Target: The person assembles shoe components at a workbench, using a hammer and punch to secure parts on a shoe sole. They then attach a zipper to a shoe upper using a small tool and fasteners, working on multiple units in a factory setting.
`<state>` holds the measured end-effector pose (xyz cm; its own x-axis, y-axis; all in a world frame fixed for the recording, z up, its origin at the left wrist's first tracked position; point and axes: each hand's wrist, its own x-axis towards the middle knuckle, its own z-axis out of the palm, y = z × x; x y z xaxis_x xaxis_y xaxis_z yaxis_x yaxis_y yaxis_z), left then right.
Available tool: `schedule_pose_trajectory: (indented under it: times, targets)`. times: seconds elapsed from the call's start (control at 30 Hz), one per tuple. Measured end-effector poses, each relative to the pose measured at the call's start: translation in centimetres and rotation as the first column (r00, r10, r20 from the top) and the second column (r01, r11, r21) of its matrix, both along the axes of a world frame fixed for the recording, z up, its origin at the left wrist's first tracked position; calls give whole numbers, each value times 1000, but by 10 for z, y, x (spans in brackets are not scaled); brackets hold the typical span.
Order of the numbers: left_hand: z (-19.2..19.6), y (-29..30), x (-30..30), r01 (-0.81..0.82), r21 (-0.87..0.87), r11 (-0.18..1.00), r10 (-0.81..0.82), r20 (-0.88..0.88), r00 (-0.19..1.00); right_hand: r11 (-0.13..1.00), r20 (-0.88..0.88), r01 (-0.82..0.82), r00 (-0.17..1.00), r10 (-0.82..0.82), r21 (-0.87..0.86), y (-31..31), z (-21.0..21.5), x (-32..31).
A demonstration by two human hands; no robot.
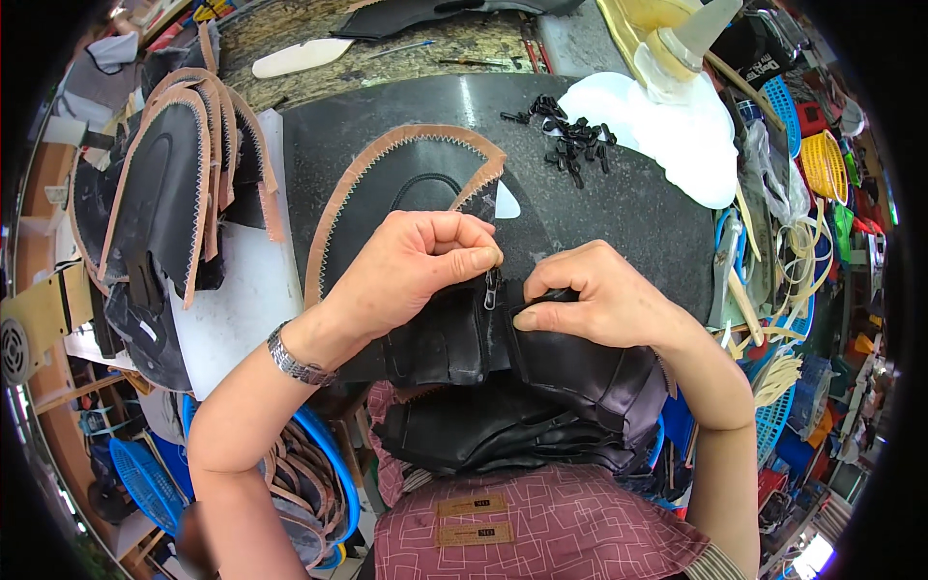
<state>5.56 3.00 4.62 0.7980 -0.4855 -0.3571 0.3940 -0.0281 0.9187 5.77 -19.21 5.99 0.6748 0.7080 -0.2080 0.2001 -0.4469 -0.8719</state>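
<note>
In front of me lies a black leather shoe upper (433,356) with a tan, zigzag-stitched rim (338,193). My left hand (411,261), a metal-link watch on its wrist, pinches the zipper tape at the upper's opening between thumb and fingertips. A metal zipper slider (491,290) hangs just below that pinch. To the right, my right hand (604,295) has thumb and curled fingers closed on the edge of the black leather flap (570,360). More black leather (483,425) rests folded over my lap, nearest the patterned maroon apron (570,512).
Several small black zipper sliders (578,140) lie scattered on the dark worktop (638,217). Behind them stands a cloudy plastic bottle (674,63) above a white sheet (701,145). Similar uppers (159,184) are stacked at left, and a blue basket (333,445) sits below.
</note>
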Motion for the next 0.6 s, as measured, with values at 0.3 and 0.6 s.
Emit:
schedule_pose_trajectory:
  times: [0.3, 0.6]
  targets:
    - [-1, -1, -1, 12, 21, 1000, -12, 9, 1000, 999, -21, 30, 999, -30, -18, 3, -1, 1]
    - [-1, -4, -1, 32, 138, 990, -50, 129, 990, 998, 320, 60, 946, -52, -17, 6, -8, -7]
